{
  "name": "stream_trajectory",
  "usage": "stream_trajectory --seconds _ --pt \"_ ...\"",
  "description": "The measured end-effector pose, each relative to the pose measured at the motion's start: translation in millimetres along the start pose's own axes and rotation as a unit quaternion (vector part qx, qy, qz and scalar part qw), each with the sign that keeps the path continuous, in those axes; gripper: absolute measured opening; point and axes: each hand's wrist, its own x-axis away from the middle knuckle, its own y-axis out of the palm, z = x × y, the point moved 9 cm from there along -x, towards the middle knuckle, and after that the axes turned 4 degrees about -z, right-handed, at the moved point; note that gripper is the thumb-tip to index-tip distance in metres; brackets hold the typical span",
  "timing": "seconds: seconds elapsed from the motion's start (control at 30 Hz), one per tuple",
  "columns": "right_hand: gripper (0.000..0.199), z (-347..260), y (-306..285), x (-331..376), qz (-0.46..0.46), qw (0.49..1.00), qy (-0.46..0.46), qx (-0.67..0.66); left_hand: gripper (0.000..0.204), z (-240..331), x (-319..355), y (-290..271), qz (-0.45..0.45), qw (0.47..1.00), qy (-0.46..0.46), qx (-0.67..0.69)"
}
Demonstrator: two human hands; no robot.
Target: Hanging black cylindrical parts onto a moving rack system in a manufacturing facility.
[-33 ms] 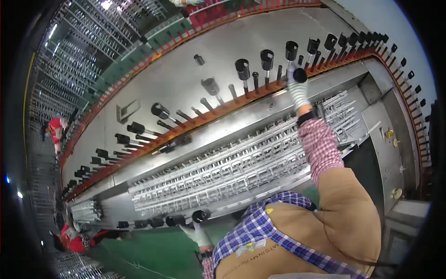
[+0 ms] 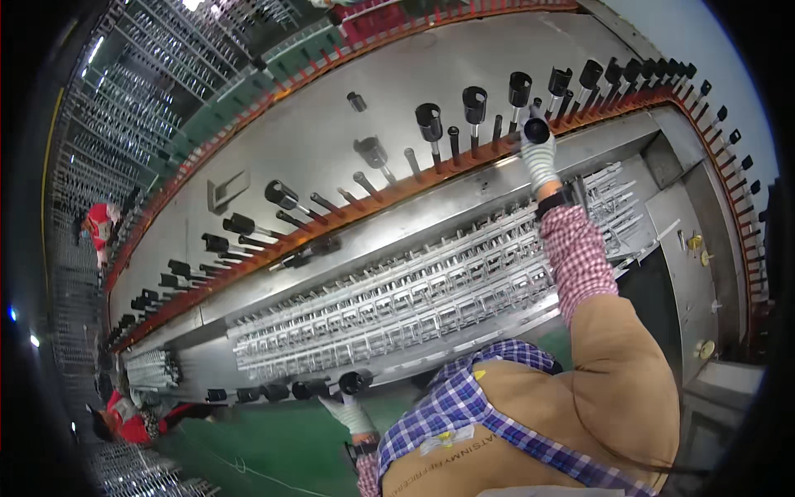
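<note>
My right hand (image 2: 540,161), in a striped white glove, is closed on a black cylindrical cup (image 2: 537,131) just over the near orange rail. Close by, similar black cups (image 2: 474,103) stand upright on metal posts along the rail, with thin dark pins (image 2: 454,145) between them. At the lower edge, my left hand (image 2: 351,417) is gloved, its fingers stretched out and apart, with nothing seen in it. Just above it lies a black cup (image 2: 356,382), at the end of a row of black cups (image 2: 276,391) along the tray's near edge.
Between me and the rail sits a long metal tray with silvery racks (image 2: 397,306). On the steel table (image 2: 290,132) beyond lie a small dark cylinder (image 2: 356,102) and a metal bracket (image 2: 228,193). Co-workers in red (image 2: 132,424) are at the left.
My right hand, with the black cup, has shifted slightly right and down. Several cups and pins on the near rail have moved slightly left. The left hand has hardly moved.
</note>
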Motion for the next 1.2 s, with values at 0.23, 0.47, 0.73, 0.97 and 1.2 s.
stream_trajectory --seconds 0.23,0.47,0.73,0.97,1.2 --pt "0.023 78.3 64.4 -26.4 -0.269 0.938 0.051 -0.212 0.049 -67.0 -20.7 35.0 -0.177 0.925 0.011 -0.336" --pt "0.037 -120.8 50.1 229.9 -0.521 0.847 0.023 -0.106 0.043 -65.6 -27.7 37.0 -0.140 0.981 -0.131 0.038" --pt "0.033 -144.2 30.7 430.4 -0.506 0.820 0.212 -0.165 0.054 -31.6 -31.1 40.8 -0.178 0.978 -0.104 0.019" --pt "0.040 -173.5 -13.6 410.6 -0.386 0.701 0.515 -0.307 0.036 -118.7 -51.7 66.3 -0.143 0.988 -0.029 0.041" --pt "0.037 -131.6 -37.2 368.9 -0.465 0.768 0.433 0.086 0.033 -96.4 -47.3 58.6 -0.124 0.991 -0.040 0.034"
